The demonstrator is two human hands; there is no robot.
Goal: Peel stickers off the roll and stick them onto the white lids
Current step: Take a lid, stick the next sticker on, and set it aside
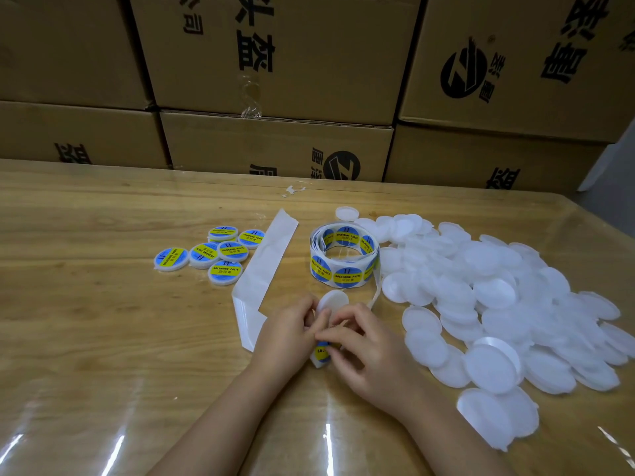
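L hand (288, 334) & R hand (360, 352) are together, nearest the camera: L grips a bare white lid (332, 301) tilted up, R pinches a half-hidden sticker (323, 350). Risk imo: a rushed pull folds the sticker or lands it off-centre. Beyond, the roll (345, 255) sits between labelled lids (225, 273) & the bare lid pile (498, 297).

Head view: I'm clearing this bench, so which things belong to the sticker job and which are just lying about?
Job: sticker roll, pile of blank lids, labelled lids, spent backing strip, lid held in left hand, sticker pinched by right hand.
Lying about: cardboard boxes, tape scrap.
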